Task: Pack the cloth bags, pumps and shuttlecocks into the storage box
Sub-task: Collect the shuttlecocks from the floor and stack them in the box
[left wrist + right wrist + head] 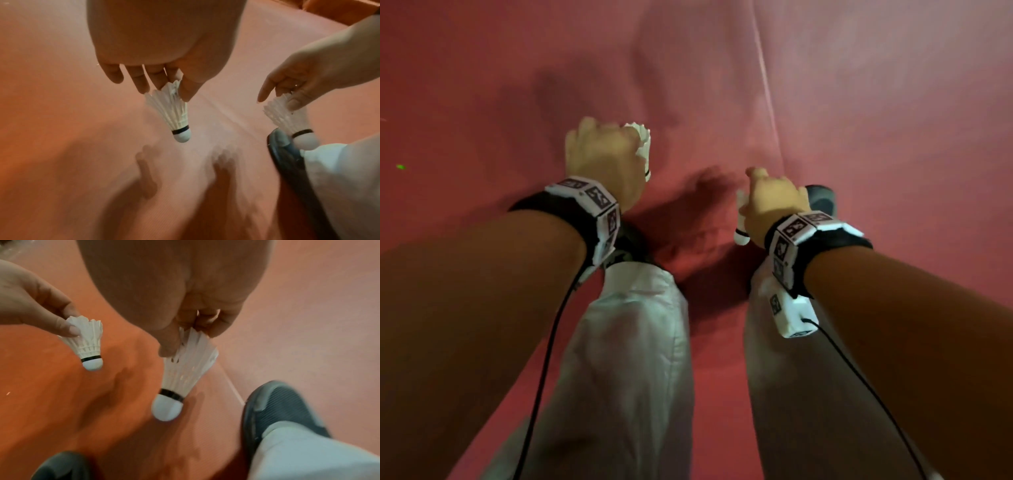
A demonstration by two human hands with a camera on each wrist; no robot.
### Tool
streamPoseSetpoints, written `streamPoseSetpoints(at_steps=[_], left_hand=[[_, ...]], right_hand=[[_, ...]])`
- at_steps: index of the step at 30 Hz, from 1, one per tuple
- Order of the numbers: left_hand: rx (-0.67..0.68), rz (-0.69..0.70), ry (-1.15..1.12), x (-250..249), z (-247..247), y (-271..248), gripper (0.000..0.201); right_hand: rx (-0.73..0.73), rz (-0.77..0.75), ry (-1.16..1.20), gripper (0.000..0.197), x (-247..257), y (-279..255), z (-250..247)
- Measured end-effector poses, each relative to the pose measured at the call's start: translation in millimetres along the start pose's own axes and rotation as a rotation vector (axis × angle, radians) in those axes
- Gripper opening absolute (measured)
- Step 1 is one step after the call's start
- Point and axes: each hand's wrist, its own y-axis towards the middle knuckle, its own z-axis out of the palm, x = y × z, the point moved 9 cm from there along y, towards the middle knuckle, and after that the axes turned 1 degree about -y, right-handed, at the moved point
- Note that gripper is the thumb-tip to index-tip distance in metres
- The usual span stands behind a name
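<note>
My left hand (602, 154) pinches a white feather shuttlecock (642, 147) by its feather rim, cork end hanging down over the red floor. The left wrist view shows the same shuttlecock (174, 113) between thumb and fingers (141, 82). My right hand (774, 202) pinches a second shuttlecock (741, 226) the same way, and its cork (166, 408) points down in the right wrist view. Both shuttlecocks hang in the air, apart from each other. No storage box, cloth bag or pump is clearly in view.
The red mat floor (482, 85) runs all around, with a pale seam line (767, 82) going away at the right. My legs in light trousers (640, 342) and dark shoes (283, 404) stand directly below the hands.
</note>
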Motion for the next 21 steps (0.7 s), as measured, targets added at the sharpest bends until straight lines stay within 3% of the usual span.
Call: streamPoseSetpoints(at_steps=[6, 11, 16, 21], left_hand=[[-0.034, 0.29, 0.045, -140, -88, -19, 0.017], [-0.12, 0.567, 0.077, -263, -192, -76, 0.02], [-0.266, 0.892, 0.16, -332, -311, -206, 0.012], [-0.333, 1.32, 0.364, -403, -403, -418, 0.02]], right_hand=[[-0.186, 0.086, 0.241, 0.036, -85, -72, -94], [-0.39, 0.258, 0.456, 0.026, -158, -186, -169], [-0.53, 0.411, 0.602, 0.023, -198, -367, -192], [-0.659, 0.588, 0.677, 0.019, -208, -617, -159]])
